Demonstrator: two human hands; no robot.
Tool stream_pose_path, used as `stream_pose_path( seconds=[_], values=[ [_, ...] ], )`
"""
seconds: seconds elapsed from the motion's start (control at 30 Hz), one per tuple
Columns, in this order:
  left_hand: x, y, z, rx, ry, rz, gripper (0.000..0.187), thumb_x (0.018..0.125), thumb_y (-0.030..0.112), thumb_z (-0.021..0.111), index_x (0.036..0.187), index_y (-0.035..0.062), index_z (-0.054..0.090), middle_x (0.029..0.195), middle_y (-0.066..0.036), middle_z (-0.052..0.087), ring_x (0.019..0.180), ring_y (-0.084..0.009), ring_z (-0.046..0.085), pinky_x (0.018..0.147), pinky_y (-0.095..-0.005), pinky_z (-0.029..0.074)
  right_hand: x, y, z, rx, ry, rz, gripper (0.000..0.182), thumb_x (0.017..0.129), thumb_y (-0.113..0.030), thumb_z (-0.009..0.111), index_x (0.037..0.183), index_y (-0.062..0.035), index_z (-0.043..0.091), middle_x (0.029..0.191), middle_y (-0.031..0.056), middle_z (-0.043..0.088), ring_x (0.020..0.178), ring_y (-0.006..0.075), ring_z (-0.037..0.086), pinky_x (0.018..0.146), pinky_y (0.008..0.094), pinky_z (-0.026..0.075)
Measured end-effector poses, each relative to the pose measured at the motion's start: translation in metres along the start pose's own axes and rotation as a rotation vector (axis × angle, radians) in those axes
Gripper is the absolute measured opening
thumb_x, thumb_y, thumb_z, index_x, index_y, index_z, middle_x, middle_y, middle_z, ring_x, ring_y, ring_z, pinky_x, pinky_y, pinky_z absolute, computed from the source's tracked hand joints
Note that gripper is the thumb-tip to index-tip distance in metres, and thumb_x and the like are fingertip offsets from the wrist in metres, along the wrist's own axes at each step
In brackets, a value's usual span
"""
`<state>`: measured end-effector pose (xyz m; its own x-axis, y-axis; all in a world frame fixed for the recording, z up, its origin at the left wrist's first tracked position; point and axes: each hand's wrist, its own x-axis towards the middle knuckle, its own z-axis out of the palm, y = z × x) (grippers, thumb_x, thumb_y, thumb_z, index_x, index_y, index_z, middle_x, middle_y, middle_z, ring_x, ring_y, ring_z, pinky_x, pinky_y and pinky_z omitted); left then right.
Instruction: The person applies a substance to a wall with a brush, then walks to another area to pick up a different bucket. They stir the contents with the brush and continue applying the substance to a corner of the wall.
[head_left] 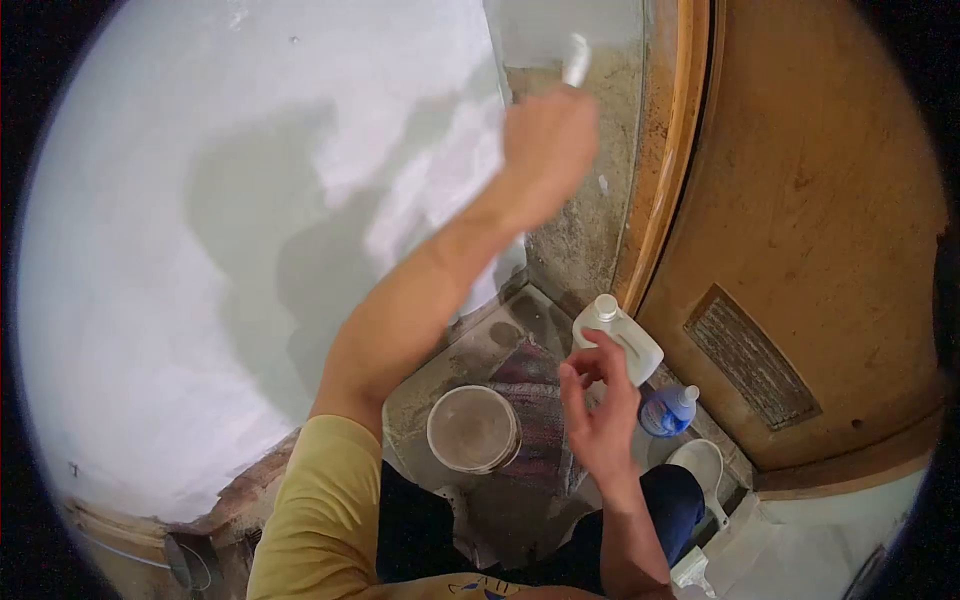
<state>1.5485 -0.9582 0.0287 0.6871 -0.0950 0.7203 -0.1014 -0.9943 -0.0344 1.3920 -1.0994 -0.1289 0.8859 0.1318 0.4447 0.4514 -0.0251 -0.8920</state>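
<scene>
In the head view, the left hand has its fingers closed round a slender white tool, blurred, before the stained grey wall; a steady wrist should help control it. The right hand curls loosely, seemingly empty, near a white plastic jug.

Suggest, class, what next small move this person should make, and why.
Probably, the left hand should bring the white tool a little lower on the narrow wall strip: the strip's upper part looks pale and smooth, while below it is rough and stained. The tool appears near that boundary, though blur hides whether it touches.
</scene>
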Motion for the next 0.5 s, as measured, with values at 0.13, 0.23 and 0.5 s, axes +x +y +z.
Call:
stream_pose_path(
  seconds=[0.13, 0.23, 0.5],
  values=[
    [-0.021, 0.028, -0.020, 0.033, -0.129, 0.055, 0.016, 0.071, 0.008, 0.057, 0.082, -0.0040, 0.059, 0.069, -0.023, 0.063, 0.066, -0.0385, 0.065, 0.059, -0.0482, 0.051, 0.003, 0.005, 0.006, -0.216, -0.152, -0.190, 0.042, 0.081, -0.003, 0.063, 0.120, -0.0022, 0.048, 0.081, 0.0133, 0.061, 0.075, 0.0274, 0.062, 0.068, 0.0379, 0.050],
    [-0.014, 0.009, -0.039, 0.082, -0.072, 0.003, 0.019, 0.070, 0.006, 0.058, 0.085, -0.0053, 0.057, 0.068, -0.024, 0.062, 0.065, -0.0381, 0.065, 0.056, -0.0477, 0.051, 0.003, 0.009, 0.006, -0.324, -0.245, -0.241, 0.041, 0.081, -0.006, 0.063, 0.119, -0.0026, 0.048, 0.078, 0.0124, 0.060, 0.073, 0.0289, 0.060, 0.067, 0.0400, 0.049],
    [-0.020, 0.034, -0.029, 0.057, -0.117, 0.082, 0.015, 0.071, 0.004, 0.058, 0.084, -0.0043, 0.055, 0.067, -0.023, 0.062, 0.063, -0.0399, 0.064, 0.055, -0.0479, 0.051, 0.006, 0.017, 0.007, -0.392, -0.326, -0.250, 0.033, 0.084, -0.012, 0.060, 0.115, -0.0032, 0.050, 0.083, 0.0149, 0.062, 0.076, 0.0322, 0.061, 0.070, 0.0409, 0.050]
  ],
)
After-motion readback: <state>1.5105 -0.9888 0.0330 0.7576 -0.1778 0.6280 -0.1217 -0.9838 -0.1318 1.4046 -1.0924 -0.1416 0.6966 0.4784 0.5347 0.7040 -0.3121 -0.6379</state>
